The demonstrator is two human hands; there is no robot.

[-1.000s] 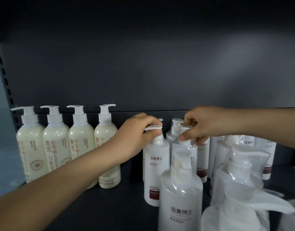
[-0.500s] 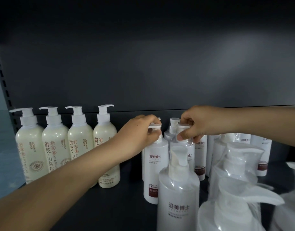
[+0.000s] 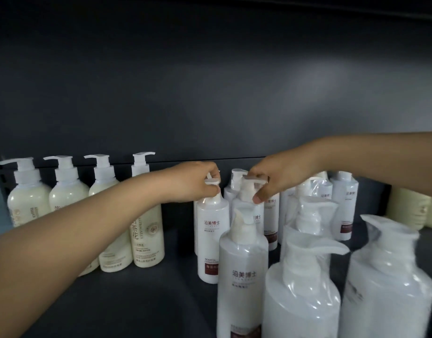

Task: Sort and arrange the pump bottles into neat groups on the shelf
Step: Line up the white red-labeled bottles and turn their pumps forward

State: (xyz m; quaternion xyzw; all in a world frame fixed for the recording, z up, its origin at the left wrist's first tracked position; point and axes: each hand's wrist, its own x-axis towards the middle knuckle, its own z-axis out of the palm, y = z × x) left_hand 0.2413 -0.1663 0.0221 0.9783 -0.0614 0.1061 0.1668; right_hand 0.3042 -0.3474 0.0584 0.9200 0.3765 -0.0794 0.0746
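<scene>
Several cream pump bottles (image 3: 146, 230) stand in a row at the left of the dark shelf (image 3: 127, 301). White pump bottles with dark red labels crowd the middle and right, several in clear plastic wrap. My left hand (image 3: 195, 181) grips the pump head of a white bottle (image 3: 211, 240) that stands on the shelf. My right hand (image 3: 266, 179) pinches the pump head of the wrapped white bottle (image 3: 256, 211) just to its right. A larger wrapped bottle (image 3: 241, 276) stands in front of them.
Big wrapped white bottles (image 3: 302, 296) fill the front right. More cream bottles (image 3: 410, 208) show at the far right, behind my right arm. The dark back panel (image 3: 210, 93) rises behind the shelf, and a bare strip of shelf separates the cream row from the white group.
The view has shifted a little, so the bottles sit lower and further right. Both hands keep their hold on the same two pump heads.
</scene>
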